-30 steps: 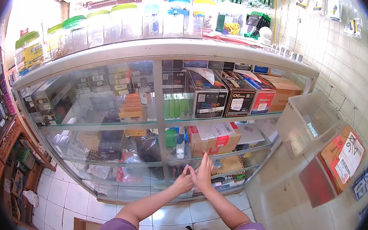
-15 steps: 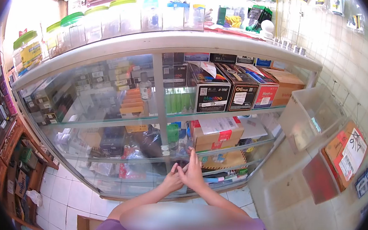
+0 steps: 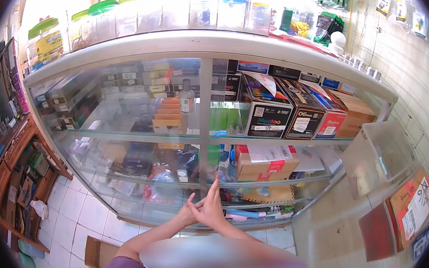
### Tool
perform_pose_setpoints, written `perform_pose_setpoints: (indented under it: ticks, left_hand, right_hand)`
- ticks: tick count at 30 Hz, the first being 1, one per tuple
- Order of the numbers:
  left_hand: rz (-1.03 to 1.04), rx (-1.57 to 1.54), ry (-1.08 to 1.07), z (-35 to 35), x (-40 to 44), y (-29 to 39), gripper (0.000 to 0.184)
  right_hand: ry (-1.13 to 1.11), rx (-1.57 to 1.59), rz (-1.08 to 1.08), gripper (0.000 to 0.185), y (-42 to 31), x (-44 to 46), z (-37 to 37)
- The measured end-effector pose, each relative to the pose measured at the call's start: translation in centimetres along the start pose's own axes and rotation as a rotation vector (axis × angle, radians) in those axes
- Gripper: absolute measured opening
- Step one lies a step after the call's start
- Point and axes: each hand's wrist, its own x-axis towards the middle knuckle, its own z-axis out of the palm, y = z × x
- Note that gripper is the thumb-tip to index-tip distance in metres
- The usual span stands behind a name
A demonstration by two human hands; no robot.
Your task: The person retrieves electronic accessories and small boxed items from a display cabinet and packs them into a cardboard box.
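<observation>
My right hand [image 3: 210, 206] is raised in front of the glass display cabinet [image 3: 205, 97], fingers stretched upward and nothing in it. My left hand [image 3: 187, 213] touches it from the left, with a finger or thumb sticking up. The rest of the left hand's fingers are partly hidden where the two hands meet. Behind the glass, nearest the right hand, is a cardboard box with red tape [image 3: 260, 166]. Lower down lie a padded brown envelope [image 3: 270, 193] and a light blue item [image 3: 246, 214].
Lidded plastic jars [image 3: 166, 10] line the cabinet top. Printed boxes [image 3: 269, 119] fill the upper shelf. Clear plastic bins [image 3: 375, 158] stand at the right beside a clipboard-like stack [image 3: 412, 210]. A wooden shelf [image 3: 14, 178] is at the left, and an open carton [image 3: 99, 254] sits on the tiled floor.
The view has swung slightly left, so the cabinet and bins appear further right. My hands stay together, having shifted a little left in the view.
</observation>
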Motion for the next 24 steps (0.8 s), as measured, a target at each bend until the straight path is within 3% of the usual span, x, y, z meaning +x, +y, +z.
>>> perform_pose_setpoints:
  ticks: [3, 6, 11, 15, 17, 24]
  left_hand:
    - [0.027, 0.249, 0.02, -1.3, 0.2, 0.5, 0.06]
    - [-0.059, 0.216, -0.107, -4.1, 0.9, 1.9, 0.064]
    - [-0.171, 0.042, -0.143, -3.8, -0.8, 3.7, 0.072]
    - [-0.421, -0.067, -0.238, -3.4, -4.3, 5.7, 0.082]
    - [-0.674, -0.094, -0.283, -1.7, -7.7, 7.2, 0.085]
    - [-1.192, -0.074, -0.486, -1.7, -21.5, 13.2, 0.091]
  right_hand:
    - [-0.022, 0.043, 0.03, 0.103, 0.4, -0.3, -0.2]
    - [-0.105, 0.111, 0.011, 0.099, 1.7, -0.6, -1.1]
    - [-0.253, 0.072, 0.004, 0.096, 4.5, -5.1, -0.9]
    - [-0.451, -0.073, -0.033, 0.09, 4.3, -8.5, 0.3]
    - [-0.629, -0.206, -0.137, 0.093, 4.3, -9.6, 1.7]
    - [-0.829, -0.197, -0.344, 0.09, 1.5, -11.4, 8.4]
